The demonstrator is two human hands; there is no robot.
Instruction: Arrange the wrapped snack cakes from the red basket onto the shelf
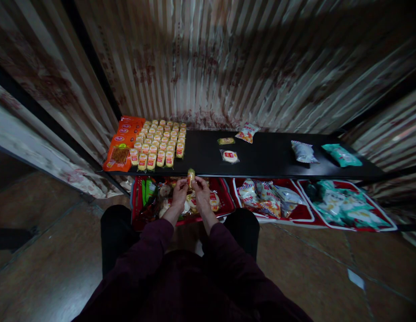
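Note:
Between the fingertips of my left hand (180,191) and my right hand (201,192) is a small wrapped snack cake (191,175), held upright at the front edge of the black shelf (203,154). Both hands are closed on it, above a red basket (230,202) of mixed packaged snacks. Beyond them to the left, several rows of like-looking wrapped cakes (160,158) stand close together on the shelf. Orange snack packets (118,153) lie at their left side.
On the shelf lie a single wrapped cake (226,141), a round white packaged item (230,155), a white-and-red bag (247,132), a grey bag (303,152) and a teal bag (342,154). Two more baskets of bagged snacks stand to the right. Striped curtain hangs behind.

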